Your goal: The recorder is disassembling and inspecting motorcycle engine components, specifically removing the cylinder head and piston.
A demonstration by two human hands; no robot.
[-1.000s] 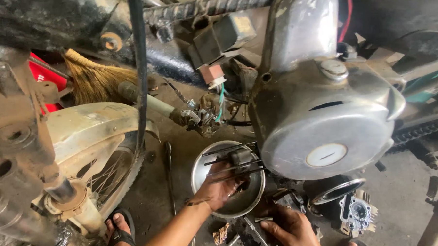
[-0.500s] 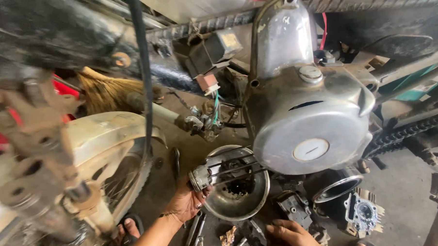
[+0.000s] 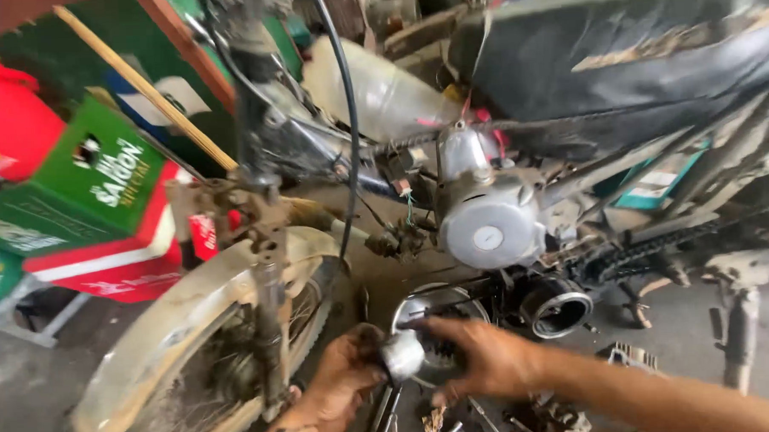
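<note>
I have both hands together on 1 small silver part [image 3: 402, 355], left hand [image 3: 339, 392] gripping, right hand [image 3: 483, 357] steadying; engine cover [image 3: 487, 229] on, loose parts [image 3: 536, 419] unsorted.

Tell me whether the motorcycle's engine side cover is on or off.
On. The round silver engine cover sits closed against the engine, no internals showing. Both hands work lower down, at a small metal part.

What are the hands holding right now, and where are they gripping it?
The left hand grips a small silvery metal part from its left side. The right hand rests its fingers over the part's right side. What kind of part it is cannot be told through the blur.
</note>
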